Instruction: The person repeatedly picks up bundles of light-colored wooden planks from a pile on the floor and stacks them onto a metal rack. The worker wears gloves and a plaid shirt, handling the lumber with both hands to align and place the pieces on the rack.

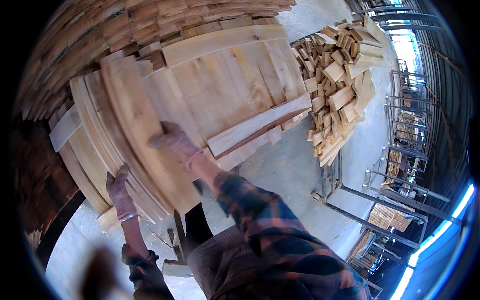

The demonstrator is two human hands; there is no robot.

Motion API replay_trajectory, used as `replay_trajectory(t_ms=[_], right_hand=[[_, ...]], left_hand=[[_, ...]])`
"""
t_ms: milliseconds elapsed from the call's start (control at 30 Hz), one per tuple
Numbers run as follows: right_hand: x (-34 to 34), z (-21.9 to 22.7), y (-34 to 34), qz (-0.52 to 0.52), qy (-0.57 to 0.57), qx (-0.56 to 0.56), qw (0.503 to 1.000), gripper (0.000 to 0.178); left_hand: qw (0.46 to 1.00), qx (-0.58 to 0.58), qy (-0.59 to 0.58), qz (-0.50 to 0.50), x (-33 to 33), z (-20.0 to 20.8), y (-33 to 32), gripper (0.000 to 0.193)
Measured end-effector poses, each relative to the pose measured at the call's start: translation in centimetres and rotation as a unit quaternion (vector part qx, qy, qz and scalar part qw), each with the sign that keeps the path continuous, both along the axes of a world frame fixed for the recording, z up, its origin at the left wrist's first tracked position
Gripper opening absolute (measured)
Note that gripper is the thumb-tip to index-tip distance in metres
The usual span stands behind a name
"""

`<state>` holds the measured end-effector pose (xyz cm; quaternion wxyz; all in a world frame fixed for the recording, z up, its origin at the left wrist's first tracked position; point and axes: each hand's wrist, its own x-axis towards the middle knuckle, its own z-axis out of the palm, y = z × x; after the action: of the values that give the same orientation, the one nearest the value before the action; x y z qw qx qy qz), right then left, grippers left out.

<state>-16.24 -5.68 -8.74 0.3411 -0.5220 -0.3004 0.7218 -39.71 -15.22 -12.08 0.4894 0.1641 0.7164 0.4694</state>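
Note:
Both my hands wear pale knitted gloves. My right hand [177, 144] grips the right edge of a long light wooden board [132, 102], blurred as if moving, which lies lengthwise over other boards. My left hand [121, 192] holds the left side of several narrow boards [107, 132] lying close together beside it; part of its grip is hidden. Under and right of these lies a layer of wide boards [215, 92] set side by side. One board [225, 44] crosses their far end, and another board [260, 125] crosses their near end.
A high stack of rough boards [100, 30] stands behind. To the right is a heap of short wood offcuts [340, 75], with a metal frame [360, 207] near it on the concrete floor [280, 170]. Metal racks [407, 120] line the far right. A dark blurred shape [102, 272] shows at lower left.

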Motion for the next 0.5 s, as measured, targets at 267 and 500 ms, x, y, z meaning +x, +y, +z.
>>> replay_trajectory(t_ms=[267, 500], right_hand=[[5.8, -2.9, -0.3, -0.027, -0.07, -0.036, 0.997, 0.041], [7.4, -4.5, 0.8, 0.021, -0.124, 0.029, 0.992, 0.037]], left_hand=[[0.923, -0.131, 0.361, -0.012, -5.8, 3.5, -3.8, 0.036], [0.993, -0.056, 0.106, 0.023, -9.1, 3.4, -3.6, 0.042]])
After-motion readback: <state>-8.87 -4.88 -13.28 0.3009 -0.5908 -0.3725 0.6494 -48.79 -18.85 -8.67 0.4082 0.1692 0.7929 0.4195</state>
